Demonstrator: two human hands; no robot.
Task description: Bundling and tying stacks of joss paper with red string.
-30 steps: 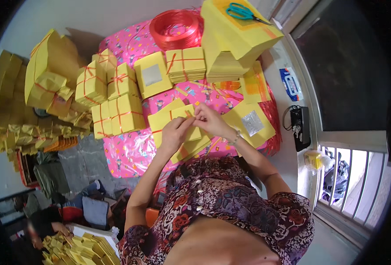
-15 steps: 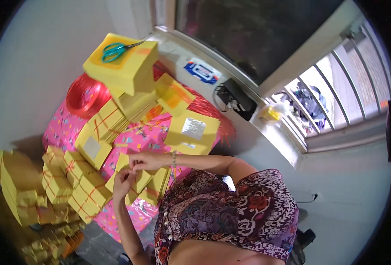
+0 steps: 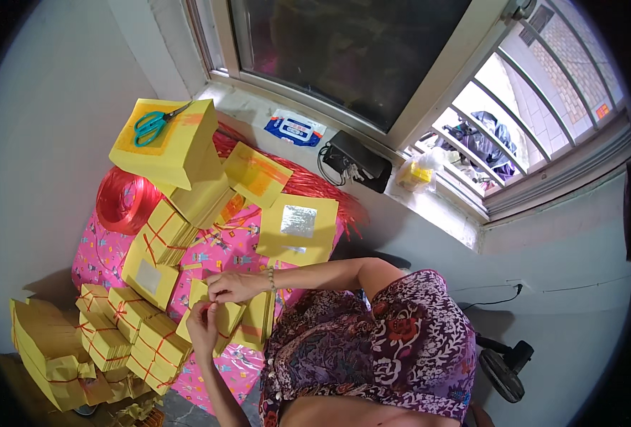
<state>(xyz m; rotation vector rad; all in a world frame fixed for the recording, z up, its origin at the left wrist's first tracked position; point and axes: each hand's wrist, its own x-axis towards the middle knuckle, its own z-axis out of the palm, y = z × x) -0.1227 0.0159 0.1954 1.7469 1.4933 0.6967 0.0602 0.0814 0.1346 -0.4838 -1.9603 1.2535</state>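
Observation:
My right hand [image 3: 231,287], with a beaded bracelet [image 3: 271,277] at the wrist, is closed in a pinch over a stack of yellow paper [image 3: 228,319]. Its fingertips meet those of my left hand [image 3: 201,326], which is pinched too. A thin red string [image 3: 221,334] crosses the stack, and a bit of red shows at my fingertips; the rest is hidden by the fingers. Another stack of yellow paper [image 3: 257,319] lies beside it, close to my lap.
String-tied yellow bundles [image 3: 152,349] stand at the left. Teal scissors [image 3: 155,127] lie on a tall yellow stack [image 3: 201,153]. Behind are a red string coil [image 3: 107,203] and loose red strands [image 3: 315,178]. A pink patterned cover [image 3: 230,381] lies underneath. The windowsill holds a wipes pack [image 3: 294,129].
My view has shifted and turned a little, so the table sits lower in the picture. Both hands remain together over the same stack, still pinching.

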